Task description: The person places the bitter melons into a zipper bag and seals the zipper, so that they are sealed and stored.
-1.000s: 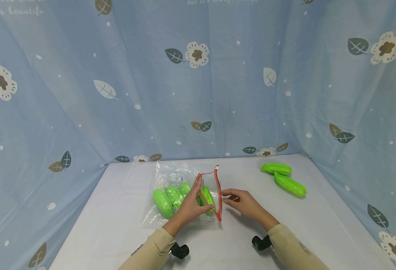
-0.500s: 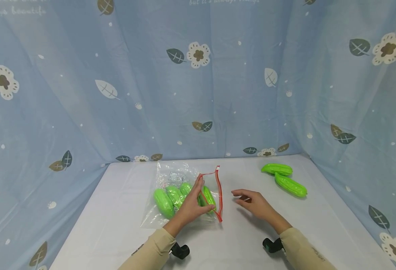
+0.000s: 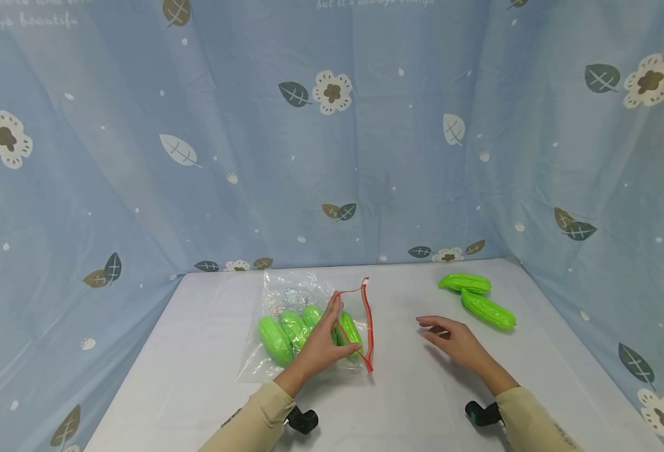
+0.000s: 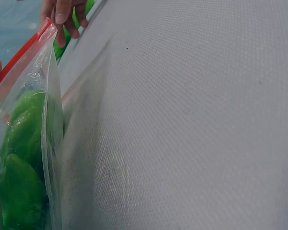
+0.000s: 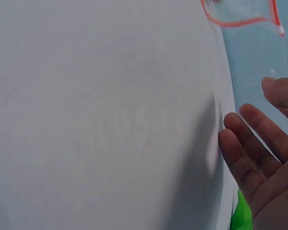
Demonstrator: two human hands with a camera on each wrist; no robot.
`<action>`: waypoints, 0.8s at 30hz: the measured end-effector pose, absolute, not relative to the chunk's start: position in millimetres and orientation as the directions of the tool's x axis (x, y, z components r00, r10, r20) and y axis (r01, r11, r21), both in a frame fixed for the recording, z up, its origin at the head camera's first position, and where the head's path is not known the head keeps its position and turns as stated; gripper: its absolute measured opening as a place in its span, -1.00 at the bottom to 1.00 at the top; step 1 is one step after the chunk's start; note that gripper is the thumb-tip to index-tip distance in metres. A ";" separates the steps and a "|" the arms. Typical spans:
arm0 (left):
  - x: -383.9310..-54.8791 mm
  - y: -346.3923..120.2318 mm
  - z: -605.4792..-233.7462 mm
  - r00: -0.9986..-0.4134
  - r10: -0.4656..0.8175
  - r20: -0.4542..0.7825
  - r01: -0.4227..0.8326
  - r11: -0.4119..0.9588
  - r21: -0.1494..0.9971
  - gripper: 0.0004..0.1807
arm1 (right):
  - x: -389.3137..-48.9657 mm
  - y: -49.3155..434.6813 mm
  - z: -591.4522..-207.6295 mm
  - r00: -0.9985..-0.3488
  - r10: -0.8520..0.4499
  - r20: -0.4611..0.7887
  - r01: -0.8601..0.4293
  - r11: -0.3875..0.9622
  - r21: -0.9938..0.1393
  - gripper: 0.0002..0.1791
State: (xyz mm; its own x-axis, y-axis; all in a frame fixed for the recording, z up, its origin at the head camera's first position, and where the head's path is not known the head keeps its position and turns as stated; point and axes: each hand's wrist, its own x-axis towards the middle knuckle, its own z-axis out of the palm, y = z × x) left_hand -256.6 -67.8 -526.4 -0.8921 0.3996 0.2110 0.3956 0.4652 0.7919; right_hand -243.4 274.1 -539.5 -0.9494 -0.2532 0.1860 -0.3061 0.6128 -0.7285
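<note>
Surface: white table (image 3: 190, 389); blue patterned curtain (image 3: 252, 157) behind the bag. The transparent bag (image 3: 277, 290) lies on the table, green gourds (image 3: 293, 328) inside, its red-edged mouth parted. Left hand (image 3: 319, 342) touches that mouth, fingers straight, partly obscuring the contents. Right hand (image 3: 455, 340), right of the bag, has relaxed fingers. Farther right: two loose gourds (image 3: 488, 310).

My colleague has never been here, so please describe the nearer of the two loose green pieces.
On the white table, look right of the clear bag, beyond the right hand. Of the loose green pair there, the nearer piece slants down rightward in the head view; the farther piece lies nearly crosswise.
</note>
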 end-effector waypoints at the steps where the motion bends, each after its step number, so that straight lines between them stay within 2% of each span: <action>1: -256.5 -67.9 -526.3 -0.892 0.399 0.211 0.395 0.464 0.793 0.25 | -242.8 276.9 -539.1 -0.952 -0.244 0.188 -0.301 0.617 -0.727 -0.61; 24: -255.3 -67.3 -525.2 -0.891 0.399 0.217 0.398 0.456 0.796 0.25 | -229.4 338.7 -537.4 -0.955 -0.102 0.278 -0.267 0.700 -0.662 -0.60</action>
State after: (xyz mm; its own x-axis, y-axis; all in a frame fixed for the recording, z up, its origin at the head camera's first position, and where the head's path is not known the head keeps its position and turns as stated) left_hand -255.3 -67.3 -525.2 -0.8909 0.3989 0.2172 0.3981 0.4556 0.7962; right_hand -229.4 338.7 -537.4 -0.9552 -0.1025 0.2775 -0.2675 0.7000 -0.6622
